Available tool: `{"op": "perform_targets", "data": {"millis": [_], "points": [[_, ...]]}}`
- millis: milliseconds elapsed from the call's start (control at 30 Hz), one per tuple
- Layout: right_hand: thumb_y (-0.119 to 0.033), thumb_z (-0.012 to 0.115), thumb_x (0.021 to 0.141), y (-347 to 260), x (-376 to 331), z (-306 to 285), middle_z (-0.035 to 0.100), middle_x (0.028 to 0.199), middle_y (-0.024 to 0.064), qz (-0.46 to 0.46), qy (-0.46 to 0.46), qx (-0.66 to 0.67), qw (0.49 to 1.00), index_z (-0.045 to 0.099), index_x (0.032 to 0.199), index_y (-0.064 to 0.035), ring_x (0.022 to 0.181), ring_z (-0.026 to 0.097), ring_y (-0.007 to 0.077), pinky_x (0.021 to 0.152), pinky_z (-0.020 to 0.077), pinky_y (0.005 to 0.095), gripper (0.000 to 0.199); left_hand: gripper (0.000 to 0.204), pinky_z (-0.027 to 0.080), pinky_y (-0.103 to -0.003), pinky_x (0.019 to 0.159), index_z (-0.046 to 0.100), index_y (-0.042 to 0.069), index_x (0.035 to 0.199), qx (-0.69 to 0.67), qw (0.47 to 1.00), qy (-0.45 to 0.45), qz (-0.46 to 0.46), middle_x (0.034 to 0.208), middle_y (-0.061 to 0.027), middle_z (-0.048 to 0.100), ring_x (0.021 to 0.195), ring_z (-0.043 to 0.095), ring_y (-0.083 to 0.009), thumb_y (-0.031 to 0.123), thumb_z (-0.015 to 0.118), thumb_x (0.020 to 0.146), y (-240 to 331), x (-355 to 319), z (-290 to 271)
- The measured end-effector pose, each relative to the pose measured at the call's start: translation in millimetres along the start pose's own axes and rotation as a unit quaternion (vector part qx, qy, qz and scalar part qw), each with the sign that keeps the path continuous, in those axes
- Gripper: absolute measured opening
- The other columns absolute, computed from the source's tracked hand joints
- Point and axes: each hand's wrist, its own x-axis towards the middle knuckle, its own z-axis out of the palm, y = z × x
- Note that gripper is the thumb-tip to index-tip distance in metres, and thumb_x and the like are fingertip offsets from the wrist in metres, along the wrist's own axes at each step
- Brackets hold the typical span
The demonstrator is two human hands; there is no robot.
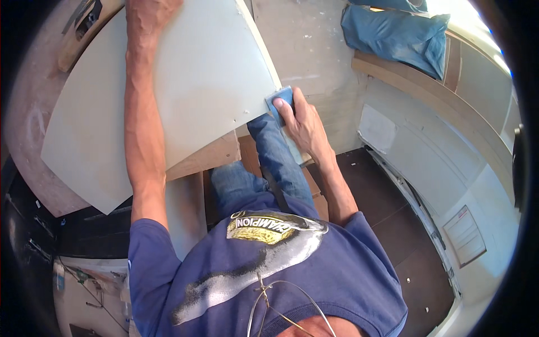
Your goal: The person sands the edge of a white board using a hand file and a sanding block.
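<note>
A large white curved panel [208, 67] lies tilted in front of me, its long edge curving down to a corner near my right hand. My right hand [303, 123] is closed on a small flat blue sanding pad [282, 104], thumb on top. The pad sits against the panel's edge at that corner. Reaching up over the panel, my left hand [150, 14] rests at its far part. The fingers of that hand are cut off by the top of the picture. Small white crumbs [245, 112] lie on the panel close to the pad.
Under the panel is a wooden board [208, 155], above my knees. A pale worktop [33, 118] curves round the left side, with a wooden-bodied tool [84, 33] on it. Blue cloth [393, 39] lies on a ledge at upper right. White wall panels [438, 151] stand right of the dark floor [387, 224].
</note>
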Motion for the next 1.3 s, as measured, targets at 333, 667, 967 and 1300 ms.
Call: {"op": "perform_targets", "data": {"millis": [333, 667, 967, 1300], "points": [[-0.049, 0.054, 0.108, -1.4, 8.4, -12.4, 0.061, 0.070, 0.0279, 0.031, -0.056, -0.072, 0.995, 0.044, 0.096, -0.0017, 0.072, 0.062, 0.0510, 0.068, 0.0480, 0.0545, 0.050, 0.032, 0.050, -0.050, 0.100, 0.074, -0.007, 0.103, 0.010, 0.998, -0.011, -0.056, 0.105, -0.0249, 0.072, 0.106, 0.067, -0.0418, 0.018, 0.054, 0.105, -6.2, -10.6, 3.4], [-0.047, 0.055, 0.108, -4.1, 9.5, -9.6, 0.065, 0.074, 0.0287, 0.012, -0.046, -0.075, 0.996, 0.045, 0.098, -0.0016, 0.078, 0.065, 0.0523, 0.069, 0.0491, 0.0563, 0.047, 0.038, 0.050, -0.050, 0.100, 0.073, -0.007, 0.106, 0.029, 0.997, -0.042, -0.064, 0.107, -0.0241, 0.071, 0.107, 0.066, -0.0384, 0.023, 0.050, 0.108, -2.5, -4.9, -7.3], [-0.046, 0.056, 0.108, -23.7, 30.5, -11.9, 0.066, 0.074, 0.0291, -0.032, -0.054, -0.102, 0.993, 0.047, 0.099, -0.0015, 0.078, 0.065, 0.0529, 0.069, 0.0499, 0.0574, 0.046, 0.038, 0.049, -0.049, 0.101, 0.072, -0.006, 0.107, 0.033, 0.998, -0.041, -0.044, 0.105, -0.0234, 0.071, 0.107, 0.066, -0.0379, 0.024, 0.048, 0.109, -11.9, -1.8, -14.2], [-0.048, 0.055, 0.108, -10.2, 24.1, -15.5, 0.066, 0.073, 0.0280, -0.008, -0.053, -0.121, 0.991, 0.048, 0.099, -0.0016, 0.077, 0.067, 0.0516, 0.070, 0.0507, 0.0567, 0.048, 0.039, 0.046, -0.052, 0.107, 0.073, -0.008, 0.106, 0.018, 0.998, -0.037, -0.046, 0.111, -0.0249, 0.072, 0.114, 0.065, -0.0408, 0.023, 0.048, 0.108, -6.0, -8.9, 3.1]]}}
